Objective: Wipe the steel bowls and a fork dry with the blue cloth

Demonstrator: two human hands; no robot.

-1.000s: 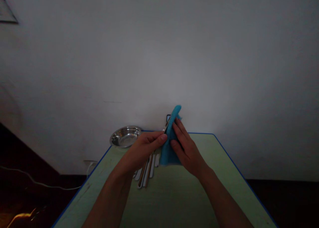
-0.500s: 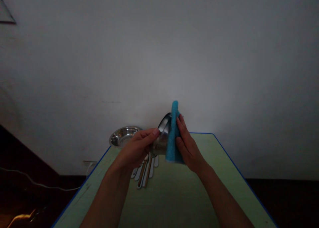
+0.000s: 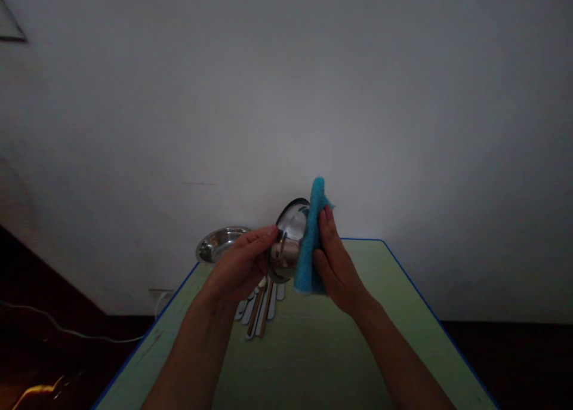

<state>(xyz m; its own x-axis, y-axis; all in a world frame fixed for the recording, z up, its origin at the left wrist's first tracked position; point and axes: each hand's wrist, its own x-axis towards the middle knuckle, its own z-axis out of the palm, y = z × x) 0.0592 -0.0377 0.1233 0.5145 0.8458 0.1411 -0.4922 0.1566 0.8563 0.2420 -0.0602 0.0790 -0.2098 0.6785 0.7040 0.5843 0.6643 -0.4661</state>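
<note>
Item one: metal bowl, shiny and silver, with a dark line running along its upper rim and brownish reflections showing in its lower part. It is being held tilted on its side above the far middle of the counter, between the two hands. Left hand: its grip is pinching the bowl's left rim between thumb and fingers. Right hand: its grip is closing on a blue cloth, fingers lying together. The cloth, fuzzy and folded upright, is pressing against the bowl's right side and hiding it.

Item two: second bowl, shallow, metal, standing at the far-left corner, partly hidden by the left hand.

Item three: cutlery, grey and brown handles pointing near, lying below the held bowl.

Edges and room: blue edging is bordering the pale green counter. Its far edge is running along the pale wall. Bare green surface is stretching from the right forearm to the right edge, and between the forearms on the near side.
</note>
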